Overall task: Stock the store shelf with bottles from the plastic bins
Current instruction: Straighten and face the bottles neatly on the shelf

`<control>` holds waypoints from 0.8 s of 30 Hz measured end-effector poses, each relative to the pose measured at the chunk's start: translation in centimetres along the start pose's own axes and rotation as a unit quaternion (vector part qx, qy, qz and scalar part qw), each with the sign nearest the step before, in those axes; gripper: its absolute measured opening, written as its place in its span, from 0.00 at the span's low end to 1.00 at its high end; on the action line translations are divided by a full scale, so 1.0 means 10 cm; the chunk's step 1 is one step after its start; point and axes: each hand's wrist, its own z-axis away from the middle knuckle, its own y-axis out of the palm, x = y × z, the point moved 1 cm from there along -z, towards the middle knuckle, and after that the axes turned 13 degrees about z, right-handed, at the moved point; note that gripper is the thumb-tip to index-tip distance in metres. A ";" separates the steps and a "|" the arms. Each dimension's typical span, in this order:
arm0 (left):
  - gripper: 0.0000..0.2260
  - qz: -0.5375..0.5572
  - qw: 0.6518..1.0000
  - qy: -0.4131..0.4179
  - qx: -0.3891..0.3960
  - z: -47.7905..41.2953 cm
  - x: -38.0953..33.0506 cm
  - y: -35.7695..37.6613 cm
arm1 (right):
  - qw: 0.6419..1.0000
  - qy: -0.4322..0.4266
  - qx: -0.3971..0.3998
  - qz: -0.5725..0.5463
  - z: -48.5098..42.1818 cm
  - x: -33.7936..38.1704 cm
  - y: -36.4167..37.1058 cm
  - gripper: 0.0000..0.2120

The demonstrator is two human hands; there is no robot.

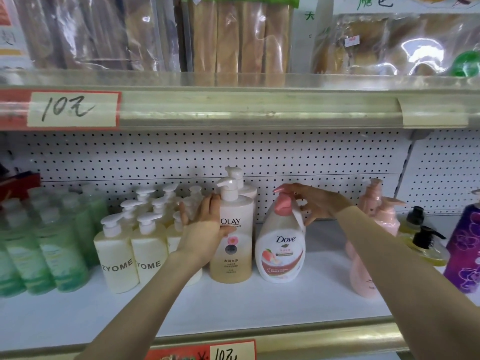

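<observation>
On the shelf (233, 307) we start with green bottles (62, 245), three across the front, then two pale yellow bottles (117, 261) leading a cluster we cannot count. The left hand (205, 227) lies flat, fingers straight, against the cream bottle (233, 255), one of two in file. Just beside it, mid-shelf, stands one white bottle (280, 255), upright, with a pink pump and a peach picture. The right hand (317, 203) curls over that pump, pinching it. Then come two pink bottles (363, 276), two black-pump bottles (426, 248) and one purple bottle (465, 242).

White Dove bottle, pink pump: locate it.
Head view, centre: the white Dove bottle stands right of the cream Olay pump bottle, right hand at its pump.
</observation>
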 end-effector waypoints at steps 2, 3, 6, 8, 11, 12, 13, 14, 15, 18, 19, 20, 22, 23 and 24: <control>0.35 -0.010 1.000 -0.002 -0.001 0.00 0.00 -0.01 | 1.000 0.007 0.016 -0.014 -0.05 -0.01 0.01 0.23; 0.34 -0.016 1.000 -0.002 -0.002 -0.01 0.00 -0.01 | 1.000 0.011 0.021 -0.021 -0.09 -0.03 0.01 0.17; 0.34 -0.027 1.000 0.001 -0.006 -0.03 0.00 -0.01 | 0.999 0.015 0.034 -0.020 -0.15 -0.05 -0.01 0.14; 0.35 -0.033 0.999 0.002 -0.006 -0.03 0.00 -0.01 | 0.999 0.021 0.040 -0.021 -0.15 -0.04 -0.02 0.13; 0.35 -0.034 0.999 0.002 -0.003 -0.02 0.00 -0.01 | 0.998 0.020 0.054 -0.022 -0.20 -0.01 -0.02 0.13; 0.35 -0.032 0.999 0.002 -0.003 -0.02 0.00 -0.01 | 0.998 0.020 0.060 -0.025 -0.21 -0.01 0.00 0.13; 0.35 -0.030 1.000 0.001 -0.002 -0.02 0.00 -0.01 | 0.997 0.022 0.064 -0.027 -0.22 0.00 0.02 0.14; 0.35 -0.028 1.000 0.000 -0.001 -0.02 0.00 -0.01 | 0.997 0.024 0.066 -0.025 -0.23 0.01 0.03 0.14; 0.35 -0.027 1.000 0.000 -0.001 -0.02 0.00 -0.01 | 0.997 0.024 0.067 -0.021 -0.24 0.02 0.05 0.13; 0.35 -0.025 1.000 0.001 0.000 -0.02 -0.01 -0.01 | 0.997 0.019 0.072 -0.028 -0.24 0.04 0.07 0.11; 0.35 -0.022 1.000 0.002 0.000 -0.02 -0.01 -0.01 | 0.997 0.017 0.074 -0.031 -0.24 0.03 0.07 0.12; 0.35 -0.019 1.000 0.002 -0.001 -0.01 -0.01 -0.01 | 0.997 0.015 0.073 -0.030 -0.25 0.02 0.07 0.14; 0.34 -0.020 1.000 0.004 -0.001 -0.01 0.00 -0.01 | 0.997 0.017 0.068 -0.022 -0.25 0.00 0.06 0.20; 0.35 -0.026 1.000 0.006 -0.001 -0.02 0.00 -0.01 | 0.997 0.021 0.067 -0.021 -0.23 0.00 0.06 0.22; 0.35 -0.029 1.000 0.007 -0.003 -0.02 0.00 0.00 | 0.997 0.020 0.070 -0.015 -0.18 0.02 0.06 0.22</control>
